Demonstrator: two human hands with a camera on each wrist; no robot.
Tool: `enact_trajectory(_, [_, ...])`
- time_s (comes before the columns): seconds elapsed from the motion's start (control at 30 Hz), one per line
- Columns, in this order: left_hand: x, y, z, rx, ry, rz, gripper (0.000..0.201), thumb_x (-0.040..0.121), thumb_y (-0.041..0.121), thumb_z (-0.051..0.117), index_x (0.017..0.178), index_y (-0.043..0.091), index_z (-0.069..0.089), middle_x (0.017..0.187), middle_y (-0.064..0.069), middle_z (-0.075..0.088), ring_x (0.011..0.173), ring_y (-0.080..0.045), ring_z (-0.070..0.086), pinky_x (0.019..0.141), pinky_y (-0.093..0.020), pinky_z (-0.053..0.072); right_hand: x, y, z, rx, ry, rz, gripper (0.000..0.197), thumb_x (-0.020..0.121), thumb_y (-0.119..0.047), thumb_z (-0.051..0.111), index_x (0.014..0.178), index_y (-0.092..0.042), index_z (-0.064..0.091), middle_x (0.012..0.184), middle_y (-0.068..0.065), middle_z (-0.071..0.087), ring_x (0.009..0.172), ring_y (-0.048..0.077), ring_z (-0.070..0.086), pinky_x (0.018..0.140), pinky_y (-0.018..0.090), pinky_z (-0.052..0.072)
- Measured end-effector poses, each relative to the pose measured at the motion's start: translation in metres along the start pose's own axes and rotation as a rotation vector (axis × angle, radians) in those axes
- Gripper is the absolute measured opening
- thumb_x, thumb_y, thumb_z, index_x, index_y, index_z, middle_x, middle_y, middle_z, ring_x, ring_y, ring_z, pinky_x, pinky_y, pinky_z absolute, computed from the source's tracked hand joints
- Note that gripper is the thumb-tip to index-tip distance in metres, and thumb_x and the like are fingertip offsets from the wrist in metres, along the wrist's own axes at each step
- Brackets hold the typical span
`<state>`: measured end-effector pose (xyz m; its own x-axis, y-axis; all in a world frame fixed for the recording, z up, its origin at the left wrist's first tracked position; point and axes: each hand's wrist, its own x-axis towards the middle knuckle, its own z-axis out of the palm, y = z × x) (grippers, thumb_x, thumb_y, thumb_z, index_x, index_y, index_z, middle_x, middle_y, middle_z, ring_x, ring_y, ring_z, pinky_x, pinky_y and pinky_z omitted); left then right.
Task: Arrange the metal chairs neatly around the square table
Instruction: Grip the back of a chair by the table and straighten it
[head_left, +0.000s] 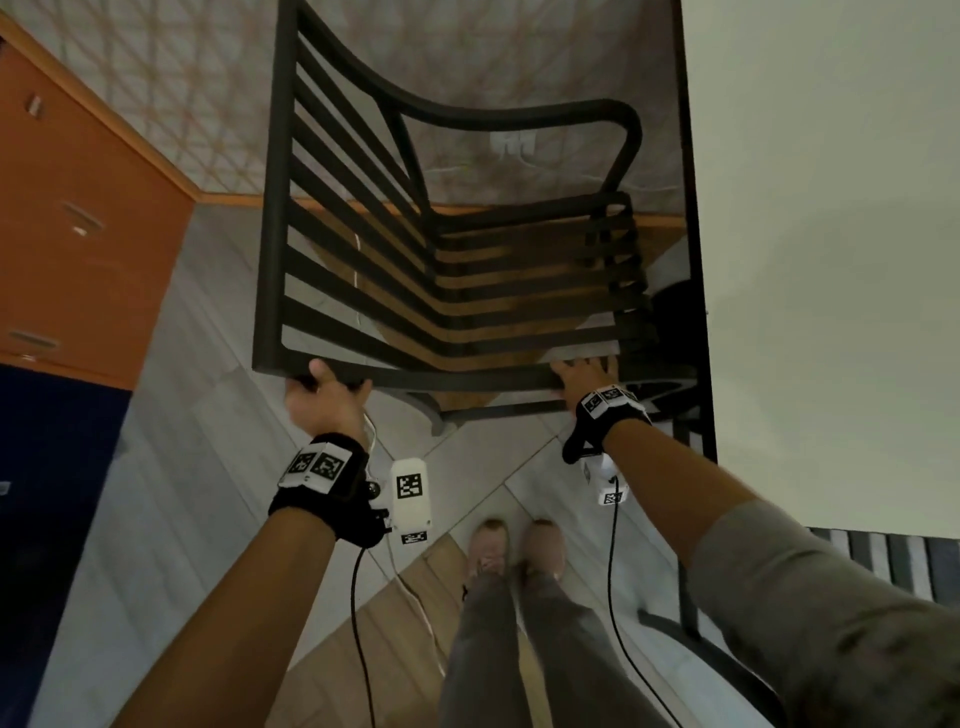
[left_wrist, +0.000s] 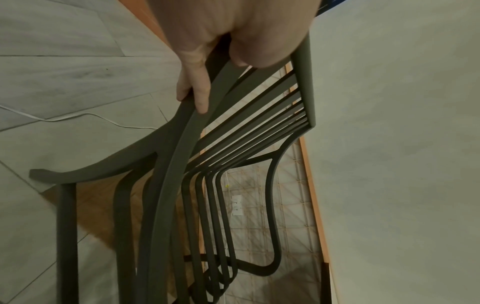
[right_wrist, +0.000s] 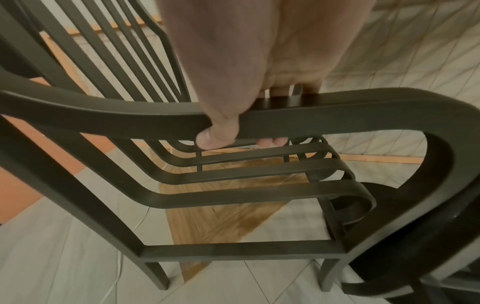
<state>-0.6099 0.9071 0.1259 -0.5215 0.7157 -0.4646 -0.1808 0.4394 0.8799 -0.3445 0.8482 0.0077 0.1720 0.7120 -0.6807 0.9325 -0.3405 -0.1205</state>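
A dark metal slatted chair (head_left: 441, 270) stands in front of me, its seat facing the square table (head_left: 831, 208) on the right. My left hand (head_left: 322, 395) grips the near corner of the backrest's top rail, fingers (left_wrist: 200, 92) wrapped over the bar. My right hand (head_left: 584, 376) holds the near armrest (right_wrist: 337, 115), with the thumb (right_wrist: 215, 135) curled under it. The pale tabletop (left_wrist: 389, 144) with its dark edge lies close beside the chair's front. The chair's near legs (right_wrist: 161, 277) reach down to the floor.
A second slatted chair (head_left: 883, 561) sits at the lower right by the table. The table's black round base (head_left: 680, 312) is just past the chair's seat. An orange cabinet (head_left: 78, 208) lines the left. A white cable (head_left: 410, 587) runs across the floor by my feet (head_left: 514, 545).
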Motion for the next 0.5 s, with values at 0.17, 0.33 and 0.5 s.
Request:
enact_trajectory(0.17, [0.016,0.012,0.027,0.043,-0.063,0.022,0.033,0.099,0.020,0.040,0.127,0.008,0.051,0.116,-0.009,0.053,0.104,-0.029,0.058,0.082,-0.043,0.059,0.012,0.001,-0.016,0.054,0.006,0.067,0.042,0.092,-0.032,0.051,0.132,-0.028,0.039,0.139,0.013,0.045,0.135,0.037,0.028,0.114,0.063,0.004])
enact_trajectory(0.33, [0.021,0.020,0.049,0.061,-0.146,0.017,0.035,0.098,0.020,0.041,0.129,0.005,0.051,0.125,-0.011,0.054,0.109,-0.032,0.060,0.083,-0.044,0.059,0.015,0.009,-0.028,0.076,0.047,0.119,0.038,0.093,-0.034,0.050,0.130,-0.027,0.042,0.133,0.012,0.050,0.132,0.034,0.033,0.114,0.063,0.005])
enact_trajectory(0.5, [0.018,0.013,0.050,0.081,-0.162,0.028,0.032,0.098,0.019,0.043,0.127,0.008,0.052,0.119,-0.009,0.056,0.112,-0.033,0.060,0.090,-0.050,0.055,0.008,0.017,-0.015,0.088,0.068,0.146,0.044,0.092,-0.038,0.050,0.134,-0.029,0.038,0.139,0.014,0.044,0.135,0.035,0.028,0.114,0.063,0.004])
